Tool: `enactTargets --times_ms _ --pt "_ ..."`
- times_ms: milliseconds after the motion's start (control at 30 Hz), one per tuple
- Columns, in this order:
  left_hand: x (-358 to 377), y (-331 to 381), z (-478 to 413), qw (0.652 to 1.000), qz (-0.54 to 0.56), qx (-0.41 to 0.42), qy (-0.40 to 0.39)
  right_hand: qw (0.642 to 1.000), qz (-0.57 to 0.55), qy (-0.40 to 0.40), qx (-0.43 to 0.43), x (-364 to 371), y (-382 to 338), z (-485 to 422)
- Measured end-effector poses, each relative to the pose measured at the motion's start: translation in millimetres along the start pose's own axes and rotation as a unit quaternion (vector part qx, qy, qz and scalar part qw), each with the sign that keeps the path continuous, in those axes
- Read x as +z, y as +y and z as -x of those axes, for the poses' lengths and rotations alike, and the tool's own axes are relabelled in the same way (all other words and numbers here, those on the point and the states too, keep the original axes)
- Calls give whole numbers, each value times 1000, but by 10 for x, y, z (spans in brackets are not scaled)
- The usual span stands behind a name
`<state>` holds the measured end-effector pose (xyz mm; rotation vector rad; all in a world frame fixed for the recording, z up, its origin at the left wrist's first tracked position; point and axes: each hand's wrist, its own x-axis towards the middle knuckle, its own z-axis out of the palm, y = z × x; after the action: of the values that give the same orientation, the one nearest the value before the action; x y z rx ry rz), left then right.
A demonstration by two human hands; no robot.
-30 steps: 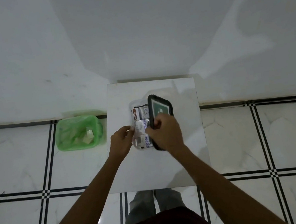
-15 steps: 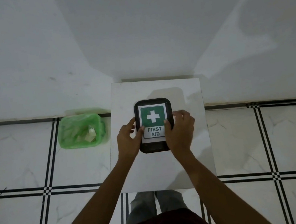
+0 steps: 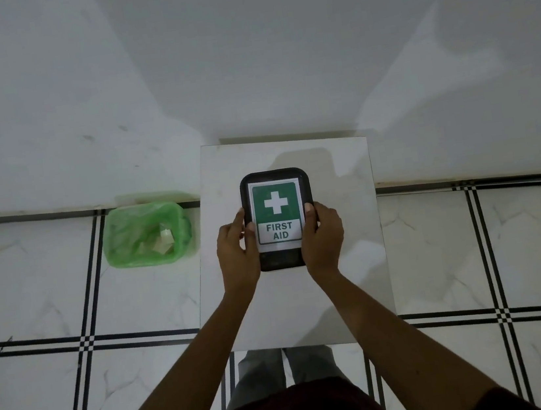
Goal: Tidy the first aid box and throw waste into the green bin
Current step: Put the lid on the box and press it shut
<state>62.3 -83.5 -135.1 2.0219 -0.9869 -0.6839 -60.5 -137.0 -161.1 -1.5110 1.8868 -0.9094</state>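
The first aid box (image 3: 276, 204) lies closed on a small white table (image 3: 349, 263). Its black lid carries a green label with a white cross and the words FIRST AID. My left hand (image 3: 236, 254) grips the box's left edge and my right hand (image 3: 322, 239) grips its right edge, thumbs resting on the lid. The contents are hidden under the lid. A green bin (image 3: 147, 234) stands on the floor left of the table, lined with a green bag and holding a few scraps of pale paper waste.
The table stands against a white wall (image 3: 242, 53). Around it is a white marble tile floor (image 3: 474, 246) with black lines. My legs show below the table's near edge.
The lid swung down from upright and now covers the box. Both hands moved from the packets inside to the box's two sides, then slid slightly lower along its edges.
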Motion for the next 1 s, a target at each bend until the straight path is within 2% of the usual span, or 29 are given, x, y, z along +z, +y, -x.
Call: enactTargets --times_ms 133,367,600,1000 --pt "99 29 110 996 -49 -72 5 997 72 -22 11 33 -27 -1" --pt "105 65 88 990 -125 -60 -18 988 125 -86 24 40 -34 -62" --pt "102 72 85 982 -173 -73 -28 983 110 -141 39 13 -37 -88" --pt "36 45 182 991 -102 -82 -37 986 119 -116 12 -67 -1 37"
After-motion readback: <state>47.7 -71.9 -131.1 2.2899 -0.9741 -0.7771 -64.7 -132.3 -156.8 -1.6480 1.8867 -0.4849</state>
